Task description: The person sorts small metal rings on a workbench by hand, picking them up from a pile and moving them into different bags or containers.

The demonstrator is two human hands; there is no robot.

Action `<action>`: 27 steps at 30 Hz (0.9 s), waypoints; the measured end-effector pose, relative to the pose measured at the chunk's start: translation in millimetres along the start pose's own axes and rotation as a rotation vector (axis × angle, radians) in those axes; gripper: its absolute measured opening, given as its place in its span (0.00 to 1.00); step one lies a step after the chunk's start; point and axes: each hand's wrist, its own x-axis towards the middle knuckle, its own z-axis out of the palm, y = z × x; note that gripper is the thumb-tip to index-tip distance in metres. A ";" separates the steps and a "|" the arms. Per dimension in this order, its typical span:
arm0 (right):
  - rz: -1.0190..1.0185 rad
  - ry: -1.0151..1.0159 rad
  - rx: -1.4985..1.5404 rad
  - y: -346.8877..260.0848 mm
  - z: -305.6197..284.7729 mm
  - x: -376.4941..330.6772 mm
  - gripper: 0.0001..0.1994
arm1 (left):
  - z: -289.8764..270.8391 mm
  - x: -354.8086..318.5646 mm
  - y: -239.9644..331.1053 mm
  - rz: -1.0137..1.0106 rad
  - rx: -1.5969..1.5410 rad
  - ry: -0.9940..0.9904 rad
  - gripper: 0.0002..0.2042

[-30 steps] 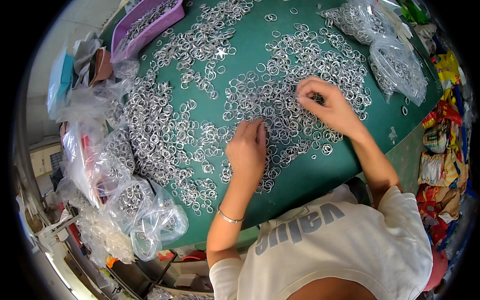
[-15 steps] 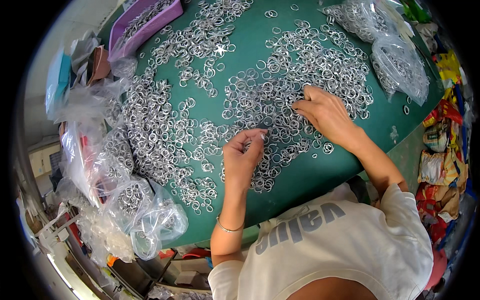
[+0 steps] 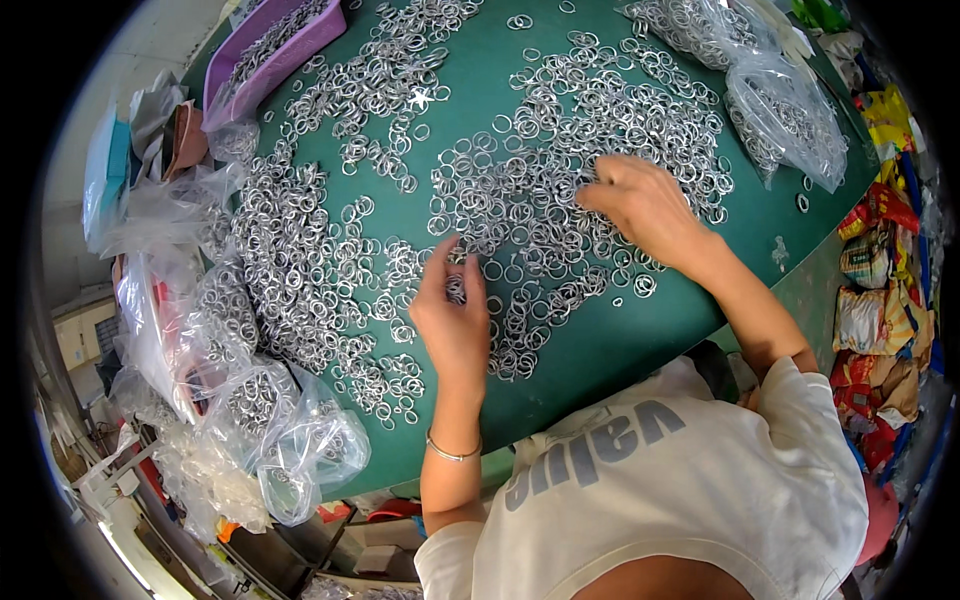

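Round silver metal rings point(image 3: 280, 270) mostly lie loose across the green desk point(image 3: 610, 355), others in clear plastic bags point(image 3: 795, 120) far right, the left hand point(image 3: 450, 335) with fingers point(image 3: 437, 270) spread, the right hand point(image 3: 645, 205) curled, any pinch hidden.

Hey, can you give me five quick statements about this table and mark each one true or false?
1. The left hand and right hand are both at the metal rings. True.
2. The tabletop is red. False: the tabletop is green.
3. A purple tray sits at the far left. True.
4. The bracelet is on the right arm. False: the bracelet is on the left arm.
5. The clear bags at the far right hold rings. True.
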 end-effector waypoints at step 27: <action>0.892 0.078 1.766 -11.1 -29.8 -40.1 0.10 | 15.5 -3.2 6.1 -0.458 -1.128 -0.551 0.07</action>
